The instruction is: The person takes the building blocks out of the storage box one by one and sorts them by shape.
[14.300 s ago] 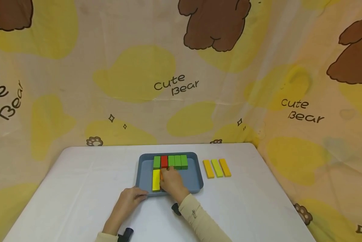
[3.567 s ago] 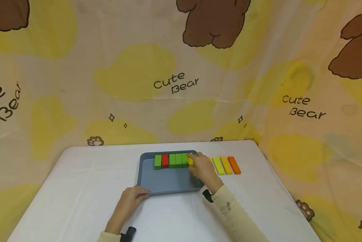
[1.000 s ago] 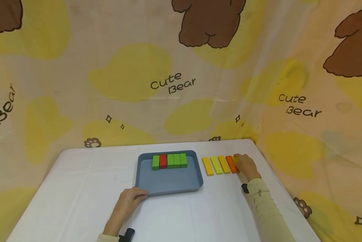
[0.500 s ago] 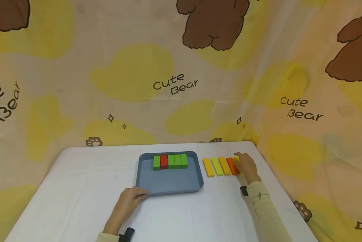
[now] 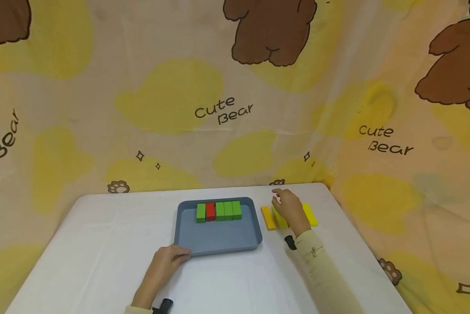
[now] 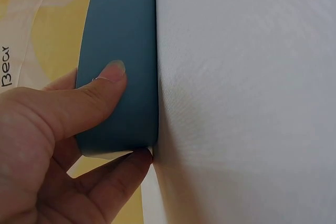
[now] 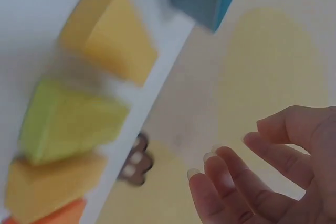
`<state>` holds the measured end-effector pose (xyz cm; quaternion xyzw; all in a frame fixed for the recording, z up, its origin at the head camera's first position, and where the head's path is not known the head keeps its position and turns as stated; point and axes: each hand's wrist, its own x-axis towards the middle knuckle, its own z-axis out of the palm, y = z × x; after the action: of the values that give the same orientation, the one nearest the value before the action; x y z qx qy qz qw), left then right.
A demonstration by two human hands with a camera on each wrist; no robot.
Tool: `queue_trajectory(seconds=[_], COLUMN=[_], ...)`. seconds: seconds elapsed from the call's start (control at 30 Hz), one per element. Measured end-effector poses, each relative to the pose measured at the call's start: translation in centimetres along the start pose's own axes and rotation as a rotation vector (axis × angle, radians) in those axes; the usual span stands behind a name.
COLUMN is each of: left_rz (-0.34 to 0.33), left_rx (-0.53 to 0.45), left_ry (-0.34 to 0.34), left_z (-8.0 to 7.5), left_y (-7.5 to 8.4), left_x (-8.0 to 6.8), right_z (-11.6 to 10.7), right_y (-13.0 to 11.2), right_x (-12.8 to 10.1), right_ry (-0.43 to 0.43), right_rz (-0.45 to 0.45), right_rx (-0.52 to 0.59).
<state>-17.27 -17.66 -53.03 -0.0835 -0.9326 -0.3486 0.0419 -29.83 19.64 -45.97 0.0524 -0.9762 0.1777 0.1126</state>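
Being pinched by left hand (image 5: 166, 261), tray (image 5: 219, 240) is presumably steadied; right hand (image 5: 291, 210) is held near blocks (image 5: 268, 218), fingers parted

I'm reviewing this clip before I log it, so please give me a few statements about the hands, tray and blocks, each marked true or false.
1. The red block lies in the tray between green blocks. True.
2. The right hand holds the red block. False: it holds nothing.
3. The left hand grips the tray at a near corner. True.
4. Six blocks are in the tray. False: five are, four green and one red.
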Motion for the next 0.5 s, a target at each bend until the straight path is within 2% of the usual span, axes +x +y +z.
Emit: queue_trajectory(seconds=[0.3,0.5], left_rz=[-0.012,-0.001], left_rx=[-0.003,-0.007], left_ry=[-0.012,0.006], left_z=[0.1,0.1], left_y=[0.0,-0.1], left_x=[-0.4,-0.2], right_z=[2.4,4.5], right_y=[-6.3,-8.4], right_x=[0.0,0.1], right_ry=[-0.065,-0.153], right_rz=[-0.074,-0.083], right_rx=[-0.021,-0.016])
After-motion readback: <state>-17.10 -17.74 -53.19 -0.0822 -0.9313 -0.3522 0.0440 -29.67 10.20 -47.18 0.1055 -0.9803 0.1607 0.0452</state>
